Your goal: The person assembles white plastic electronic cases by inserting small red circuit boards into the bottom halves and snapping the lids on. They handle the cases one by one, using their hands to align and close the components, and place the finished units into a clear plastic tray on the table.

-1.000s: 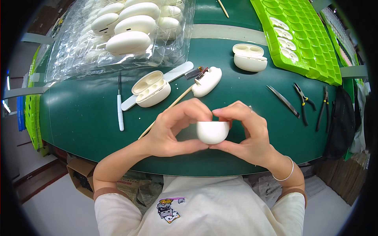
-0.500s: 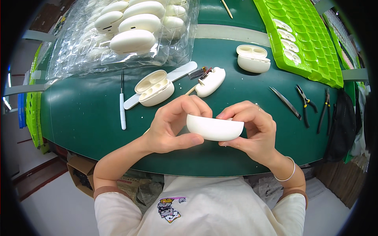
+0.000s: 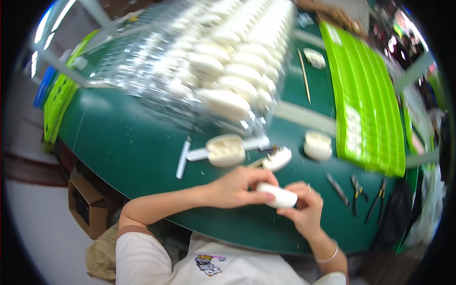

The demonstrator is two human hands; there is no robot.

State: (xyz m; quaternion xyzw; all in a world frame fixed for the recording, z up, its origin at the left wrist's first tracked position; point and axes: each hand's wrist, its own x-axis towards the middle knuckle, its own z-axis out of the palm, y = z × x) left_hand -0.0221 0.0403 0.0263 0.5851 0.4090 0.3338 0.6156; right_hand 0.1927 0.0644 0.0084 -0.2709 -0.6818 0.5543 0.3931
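Note:
A smooth white earbud case [image 3: 283, 198] is held between both hands above the near part of the table. My left hand [image 3: 247, 186] pinches its left end, thumb along the near side. My right hand [image 3: 306, 205] grips the right end with fingers and thumb. Just beyond the hands lies a white case part with its electronics exposed [image 3: 278, 159]. To its left, an open white earbud case [image 3: 225, 151] rests on a flat white stick [image 3: 197, 155]. Another open case [image 3: 318, 146] stands farther right. Motion blur hides the held case's details.
Many white cases [image 3: 232, 102] lie in clear plastic at the back. A green compartment tray [image 3: 365, 109] is at right, near tweezers [image 3: 338, 191] and two pliers [image 3: 357, 192]. A white-handled tool [image 3: 183, 160] lies left. Another person's hand [image 3: 344, 19] shows at the far edge.
The view has swung and tilted, showing more of the far table and another person's hand. Both hands still hold the white case, which is now turned to a different angle.

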